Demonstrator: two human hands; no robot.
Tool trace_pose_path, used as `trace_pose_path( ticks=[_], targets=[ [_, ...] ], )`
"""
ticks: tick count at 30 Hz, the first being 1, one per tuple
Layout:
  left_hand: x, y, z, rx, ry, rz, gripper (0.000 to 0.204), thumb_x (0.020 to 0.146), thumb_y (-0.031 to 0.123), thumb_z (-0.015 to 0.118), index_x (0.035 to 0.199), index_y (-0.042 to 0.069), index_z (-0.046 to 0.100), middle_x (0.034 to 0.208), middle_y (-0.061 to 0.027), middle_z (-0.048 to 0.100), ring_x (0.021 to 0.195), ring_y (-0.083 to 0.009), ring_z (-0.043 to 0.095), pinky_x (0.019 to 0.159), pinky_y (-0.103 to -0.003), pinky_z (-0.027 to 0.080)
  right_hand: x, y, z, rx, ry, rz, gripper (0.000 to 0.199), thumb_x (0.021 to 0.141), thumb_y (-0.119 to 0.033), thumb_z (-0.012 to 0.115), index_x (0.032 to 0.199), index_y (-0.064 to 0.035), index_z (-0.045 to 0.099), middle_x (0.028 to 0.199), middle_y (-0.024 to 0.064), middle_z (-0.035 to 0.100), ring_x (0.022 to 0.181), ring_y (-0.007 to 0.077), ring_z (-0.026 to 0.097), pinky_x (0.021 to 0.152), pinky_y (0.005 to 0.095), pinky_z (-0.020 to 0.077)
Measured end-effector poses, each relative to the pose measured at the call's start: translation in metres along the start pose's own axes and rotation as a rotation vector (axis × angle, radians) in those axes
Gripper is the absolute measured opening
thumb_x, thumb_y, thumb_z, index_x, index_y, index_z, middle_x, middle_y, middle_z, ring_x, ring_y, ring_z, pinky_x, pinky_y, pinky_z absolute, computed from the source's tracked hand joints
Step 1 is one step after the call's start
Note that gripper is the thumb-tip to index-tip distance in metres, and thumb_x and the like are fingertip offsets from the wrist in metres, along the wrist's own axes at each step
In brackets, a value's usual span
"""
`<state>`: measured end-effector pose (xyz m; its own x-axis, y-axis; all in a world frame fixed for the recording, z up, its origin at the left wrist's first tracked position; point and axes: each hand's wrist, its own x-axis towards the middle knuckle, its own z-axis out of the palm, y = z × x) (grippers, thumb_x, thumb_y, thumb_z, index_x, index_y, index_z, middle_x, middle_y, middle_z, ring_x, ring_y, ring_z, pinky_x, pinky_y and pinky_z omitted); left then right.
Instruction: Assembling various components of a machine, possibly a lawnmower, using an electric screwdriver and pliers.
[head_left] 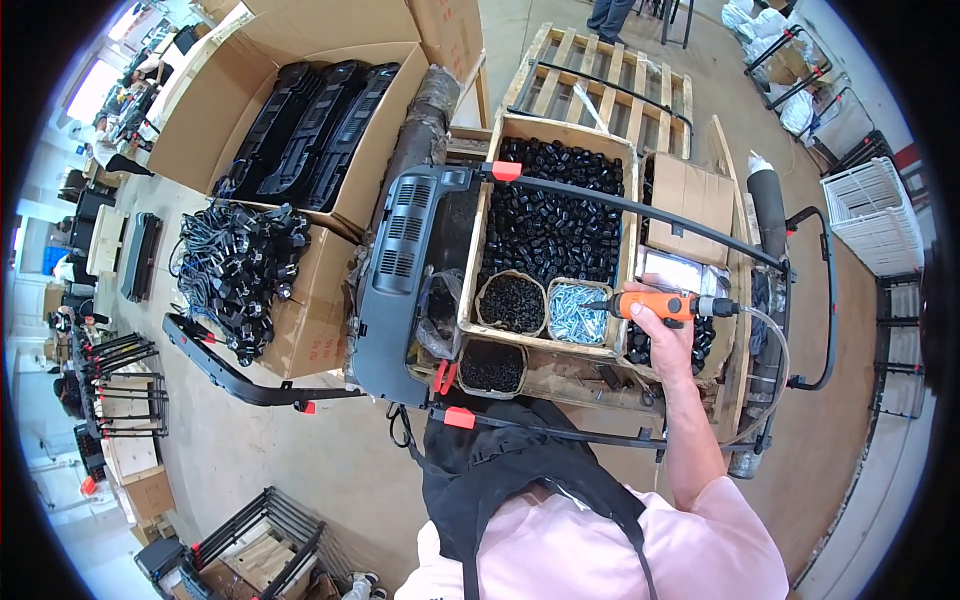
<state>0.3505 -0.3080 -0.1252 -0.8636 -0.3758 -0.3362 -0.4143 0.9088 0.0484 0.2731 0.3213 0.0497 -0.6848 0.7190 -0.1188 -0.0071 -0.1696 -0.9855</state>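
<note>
One of the hands, the right [672,348], is wrapped around an orange driver [655,304], the thumb along its near side; how the left stands, I cannot tell from here. The driver lies level above the right part of a wooden crate [630,235], its bit pointing left over a tub of silvery screws [577,318]; whether the tip touches them is too small to tell. From its back end a clear hose [779,345] curves down toward the worktop [560,373]. Black caps [560,190] fill most of the crate, and a tub of small dark pieces [510,303] sits just left of the screws. Around all this stands a black frame [590,191] with red clips [460,417], a grey cover [395,290] at its left side. Farther left, tangled cables [240,265] lie beside a big carton [200,140] holding long black panels [320,125].
</note>
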Motion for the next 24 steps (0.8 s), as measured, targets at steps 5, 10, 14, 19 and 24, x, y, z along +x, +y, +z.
trace_pose_path(
  ticks=[5,10,14,19,24],
  targets=[
    [0.007,0.003,0.001,0.008,0.012,-0.009,0.034,0.106,0.030,0.052,0.085,0.006,0.062,0.080,-0.0200,0.064,0.079,-0.0364,0.066,0.077,-0.050,0.054,0.003,0.007,0.001,0.013,0.010,0.011,0.058,0.088,-0.010,0.080,0.139,0.0004,0.056,0.125,0.0182,0.073,0.117,0.0231,0.069,0.109,0.0404,0.0515],
    [0.009,0.033,-0.018,0.015,0.034,-0.028,0.034,0.106,0.030,0.053,0.084,0.006,0.061,0.080,-0.0198,0.063,0.080,-0.0363,0.066,0.077,-0.050,0.054,0.020,0.038,0.016,0.112,0.100,0.022,0.056,0.091,-0.004,0.078,0.141,-0.0001,0.054,0.126,0.0205,0.072,0.118,0.0249,0.068,0.110,0.0408,0.0509],
    [0.064,0.208,-0.151,-0.686,0.007,0.384,0.020,0.106,0.015,0.058,0.102,-0.003,0.066,0.086,-0.0092,0.062,0.079,-0.0175,0.058,0.076,-0.033,0.050,0.049,0.080,0.020,0.310,0.258,0.108,0.058,0.092,-0.004,0.079,0.144,-0.0047,0.054,0.132,0.0180,0.068,0.119,0.0253,0.067,0.106,0.0427,0.0549],
    [0.057,0.410,-0.177,-0.587,-0.206,1.143,0.015,0.100,0.012,0.067,0.110,0.002,0.072,0.097,-0.0146,0.070,0.091,-0.0315,0.070,0.083,-0.036,0.055,0.100,0.147,0.036,0.246,0.348,0.173,0.055,0.094,-0.012,0.080,0.143,-0.0130,0.055,0.125,0.0095,0.069,0.114,0.0213,0.068,0.100,0.0417,0.0558],
    [0.093,0.547,-0.072,-0.418,-0.216,1.337,0.020,0.098,0.016,0.068,0.115,0.005,0.072,0.108,-0.0182,0.069,0.103,-0.0367,0.069,0.090,-0.043,0.055,0.137,0.180,0.048,0.147,0.485,0.247,0.056,0.091,-0.015,0.084,0.140,-0.0096,0.058,0.120,0.0056,0.066,0.107,0.0171,0.063,0.095,0.0354,0.0500]
  ],
)
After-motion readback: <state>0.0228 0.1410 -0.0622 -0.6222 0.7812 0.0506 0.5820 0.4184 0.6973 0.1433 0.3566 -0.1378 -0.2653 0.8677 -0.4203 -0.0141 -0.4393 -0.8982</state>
